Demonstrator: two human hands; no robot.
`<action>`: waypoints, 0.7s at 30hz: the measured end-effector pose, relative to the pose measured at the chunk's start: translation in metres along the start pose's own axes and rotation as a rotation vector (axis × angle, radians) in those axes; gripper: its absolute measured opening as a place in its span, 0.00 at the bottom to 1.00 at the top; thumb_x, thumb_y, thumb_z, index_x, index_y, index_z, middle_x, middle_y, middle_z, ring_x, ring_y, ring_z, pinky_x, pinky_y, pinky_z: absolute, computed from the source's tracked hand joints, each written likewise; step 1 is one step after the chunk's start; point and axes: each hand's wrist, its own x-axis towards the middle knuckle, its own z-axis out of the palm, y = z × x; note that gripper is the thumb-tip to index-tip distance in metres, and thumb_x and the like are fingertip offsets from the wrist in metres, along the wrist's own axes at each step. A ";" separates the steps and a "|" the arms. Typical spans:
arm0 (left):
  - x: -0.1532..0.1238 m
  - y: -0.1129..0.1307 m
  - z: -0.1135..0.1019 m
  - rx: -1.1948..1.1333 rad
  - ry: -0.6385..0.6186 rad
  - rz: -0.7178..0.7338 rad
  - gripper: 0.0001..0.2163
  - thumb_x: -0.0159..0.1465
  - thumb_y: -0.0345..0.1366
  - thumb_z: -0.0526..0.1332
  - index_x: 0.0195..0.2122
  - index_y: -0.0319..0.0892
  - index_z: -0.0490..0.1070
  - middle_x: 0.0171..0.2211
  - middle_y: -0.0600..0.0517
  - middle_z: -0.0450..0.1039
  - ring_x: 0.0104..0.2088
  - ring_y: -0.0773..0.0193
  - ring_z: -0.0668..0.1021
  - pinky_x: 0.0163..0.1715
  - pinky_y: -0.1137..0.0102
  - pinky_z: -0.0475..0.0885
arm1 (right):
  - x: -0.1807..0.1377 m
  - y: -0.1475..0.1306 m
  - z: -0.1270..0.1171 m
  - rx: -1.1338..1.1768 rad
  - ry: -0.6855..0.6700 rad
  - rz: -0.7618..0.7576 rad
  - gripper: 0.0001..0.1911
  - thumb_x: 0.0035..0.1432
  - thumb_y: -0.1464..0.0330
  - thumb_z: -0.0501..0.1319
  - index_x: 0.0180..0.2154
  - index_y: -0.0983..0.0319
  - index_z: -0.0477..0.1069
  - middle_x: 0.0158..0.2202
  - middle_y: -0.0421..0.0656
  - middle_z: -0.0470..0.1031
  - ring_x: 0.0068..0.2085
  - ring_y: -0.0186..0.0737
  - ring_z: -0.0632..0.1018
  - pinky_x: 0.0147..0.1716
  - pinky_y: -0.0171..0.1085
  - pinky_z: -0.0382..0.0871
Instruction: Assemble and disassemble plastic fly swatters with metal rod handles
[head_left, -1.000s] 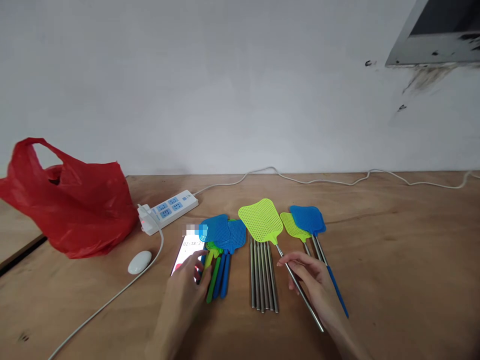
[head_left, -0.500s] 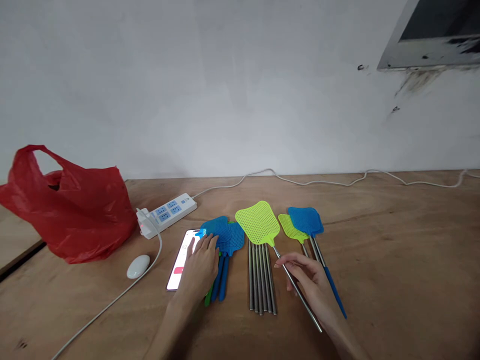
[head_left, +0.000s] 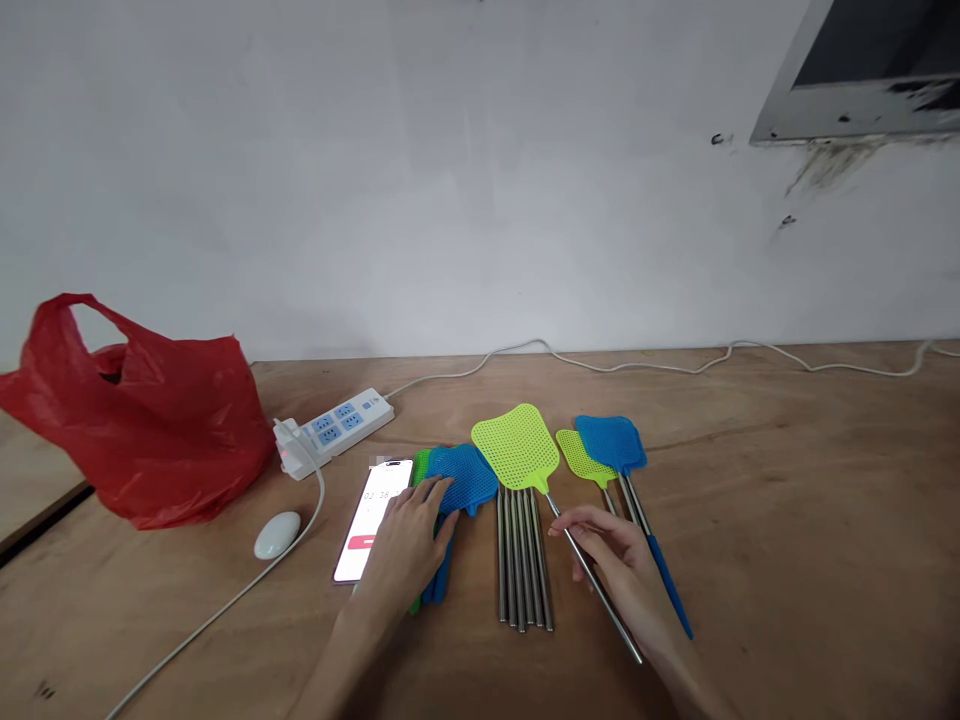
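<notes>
My right hand [head_left: 611,550] is closed around the metal rod of a yellow-green fly swatter [head_left: 517,450], its perforated head over the upper ends of several bare metal rods [head_left: 521,560] laid side by side. My left hand [head_left: 412,525] has its fingers at the left edge of a loose blue fly swatter head [head_left: 466,473], whose short neck points down toward me. The fingers' grip is partly hidden. Beneath that hand, blue handles [head_left: 441,580] and a green piece [head_left: 421,463] show in part. A phone [head_left: 371,515] with a lit timer lies left of it.
To the right lie a blue fly swatter [head_left: 611,440] and another yellow-green one [head_left: 581,455]. A power strip [head_left: 345,420], a white mouse-shaped object [head_left: 277,535], a cable [head_left: 217,615] and a red plastic bag [head_left: 165,430] are on the left. The wall [head_left: 480,200] bounds the back.
My left hand has shifted slightly right, and the blue head under its fingers has moved right and turned, its neck now downward. A green piece and more of the phone show. My right hand stays.
</notes>
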 end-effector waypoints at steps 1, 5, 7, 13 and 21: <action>0.000 0.002 -0.001 0.000 -0.006 -0.007 0.16 0.69 0.35 0.56 0.57 0.42 0.70 0.55 0.41 0.75 0.50 0.44 0.78 0.48 0.52 0.72 | 0.000 0.000 0.000 0.000 -0.003 -0.003 0.18 0.57 0.52 0.64 0.31 0.60 0.79 0.33 0.44 0.80 0.20 0.34 0.71 0.19 0.34 0.63; 0.001 0.005 -0.003 0.001 -0.010 -0.031 0.16 0.67 0.32 0.56 0.55 0.42 0.71 0.54 0.41 0.76 0.48 0.43 0.79 0.46 0.52 0.72 | 0.001 -0.001 0.000 0.014 0.001 0.002 0.18 0.56 0.52 0.64 0.31 0.60 0.79 0.33 0.44 0.80 0.20 0.33 0.72 0.19 0.33 0.62; 0.002 0.003 -0.003 -0.006 -0.004 -0.033 0.15 0.66 0.29 0.56 0.54 0.42 0.72 0.51 0.42 0.77 0.48 0.45 0.79 0.46 0.54 0.72 | 0.001 0.000 0.000 0.022 0.012 0.008 0.18 0.56 0.52 0.65 0.31 0.60 0.79 0.33 0.44 0.80 0.20 0.33 0.72 0.19 0.33 0.62; 0.005 0.002 -0.005 -0.040 0.035 -0.050 0.15 0.66 0.25 0.53 0.48 0.43 0.74 0.47 0.44 0.78 0.45 0.51 0.80 0.43 0.60 0.74 | 0.001 0.002 -0.001 0.032 0.022 0.004 0.18 0.56 0.52 0.65 0.32 0.60 0.79 0.34 0.43 0.79 0.20 0.33 0.72 0.19 0.33 0.62; -0.002 0.015 -0.002 -0.049 0.075 -0.073 0.09 0.66 0.30 0.58 0.46 0.44 0.74 0.49 0.43 0.76 0.46 0.48 0.78 0.44 0.57 0.74 | 0.004 0.011 -0.002 -0.076 0.069 -0.037 0.18 0.59 0.52 0.62 0.33 0.60 0.78 0.33 0.44 0.79 0.21 0.36 0.71 0.21 0.35 0.63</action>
